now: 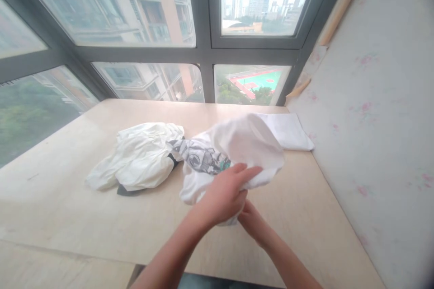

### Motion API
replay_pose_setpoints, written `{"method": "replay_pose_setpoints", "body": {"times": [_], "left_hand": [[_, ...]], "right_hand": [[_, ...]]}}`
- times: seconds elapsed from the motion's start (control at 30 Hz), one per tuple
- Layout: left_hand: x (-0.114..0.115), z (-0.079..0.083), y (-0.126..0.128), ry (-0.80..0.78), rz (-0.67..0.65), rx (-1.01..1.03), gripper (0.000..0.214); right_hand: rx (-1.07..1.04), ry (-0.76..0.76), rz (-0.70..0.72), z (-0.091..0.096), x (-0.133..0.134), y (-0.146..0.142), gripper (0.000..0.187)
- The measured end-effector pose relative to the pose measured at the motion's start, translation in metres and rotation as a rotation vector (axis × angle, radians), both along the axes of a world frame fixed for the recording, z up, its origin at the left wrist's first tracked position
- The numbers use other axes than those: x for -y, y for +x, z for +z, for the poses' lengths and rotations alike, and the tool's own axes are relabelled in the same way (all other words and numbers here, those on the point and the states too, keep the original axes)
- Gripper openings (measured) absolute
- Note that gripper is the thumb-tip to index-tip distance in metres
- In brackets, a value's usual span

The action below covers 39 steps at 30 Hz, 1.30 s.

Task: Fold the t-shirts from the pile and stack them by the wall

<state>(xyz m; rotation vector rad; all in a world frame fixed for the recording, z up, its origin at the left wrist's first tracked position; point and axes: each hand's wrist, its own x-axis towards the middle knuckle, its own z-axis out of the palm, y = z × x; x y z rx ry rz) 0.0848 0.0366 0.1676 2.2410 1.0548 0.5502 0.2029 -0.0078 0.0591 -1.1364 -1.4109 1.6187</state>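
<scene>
A pale wooden surface (305, 216) runs beneath the hands (225, 196). Left of them lies a crumpled white garment (139, 156), a dark edge showing under it. Beyond them to the right, a folded white cloth (288, 131) lies flat beside the flower-patterned wall (379, 122). Far ahead stand grey-framed windows (203, 54), with towers (259, 2) and a sports court (261, 80) outside.

From here, the table (68, 216) runs back to the windows (203, 54), with the wall (373, 122) along its right edge. A heap of clothes (139, 158) lies left of centre. Touching it on the right is the garment (244, 144), held with my left hand (225, 194) over my right hand (252, 221). A folded cloth (288, 131) lies behind the garment, by the wall.
</scene>
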Motion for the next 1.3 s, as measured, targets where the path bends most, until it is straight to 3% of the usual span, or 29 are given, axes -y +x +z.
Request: {"method": "replay_pose_setpoints", "body": {"times": [0.13, 0.2, 0.27, 0.33, 0.43, 0.53, 0.6, 0.7, 0.77, 0.83, 0.97, 1.03, 1.1, 1.2, 1.3], "left_hand": [[0.048, -0.074, 0.004, -0.076, -0.059, -0.262, 0.065], [0.072, -0.095, -0.004, -0.041, -0.055, -0.272, 0.070], [0.088, -0.104, -0.016, 0.021, -0.037, -0.226, 0.072], [0.093, -0.108, -0.034, 0.105, 0.016, -0.181, 0.064], [0.085, -0.118, -0.064, 0.256, 0.266, -0.193, 0.049], [0.071, -0.132, -0.088, 0.301, 0.496, -0.255, 0.042], [0.066, -0.138, -0.097, 0.223, 0.543, -0.262, 0.043], [0.064, -0.140, -0.105, 0.050, 0.555, -0.163, 0.039], [0.060, -0.135, -0.112, -0.010, 0.568, -0.049, 0.033], [0.053, -0.126, -0.124, -0.029, 0.630, 0.054, 0.030], [0.029, -0.096, -0.158, -0.093, 0.874, 0.117, 0.033], [0.017, -0.083, -0.168, -0.016, 0.949, 0.056, 0.033], [0.010, -0.076, -0.165, 0.199, 0.965, -0.086, 0.034], [0.015, -0.077, -0.135, 0.522, 0.884, -0.278, 0.035], [0.038, -0.088, -0.090, 0.627, 0.742, -0.301, 0.028]], "right_hand": [[0.033, -0.222, 0.037, -0.016, 0.044, 0.058, 0.033], [0.099, -0.272, 0.064, -0.025, 0.060, 0.087, 0.036], [0.198, -0.216, 0.003, -0.031, 0.065, 0.112, 0.035], [0.347, -0.078, -0.159, -0.034, 0.057, 0.132, 0.031], [0.576, 0.281, -0.388, -0.040, 0.026, 0.147, 0.031], [0.772, 0.625, -0.361, -0.050, -0.013, 0.143, 0.045], [0.868, 0.706, -0.300, -0.056, -0.035, 0.133, 0.051], [0.879, 0.615, -0.286, -0.057, -0.054, 0.123, 0.047], [0.796, 0.485, -0.327, -0.046, -0.057, 0.126, 0.042], [0.658, 0.350, -0.408, -0.027, -0.053, 0.138, 0.041], [0.235, 0.056, -0.631, 0.017, -0.033, 0.175, 0.044], [0.076, -0.034, -0.725, 0.029, -0.021, 0.187, 0.041], [0.035, -0.066, -0.766, 0.032, -0.009, 0.191, 0.039], [0.096, -0.083, -0.679, 0.026, 0.005, 0.184, 0.041], [0.143, -0.086, -0.555, 0.022, 0.016, 0.174, 0.046]]}}
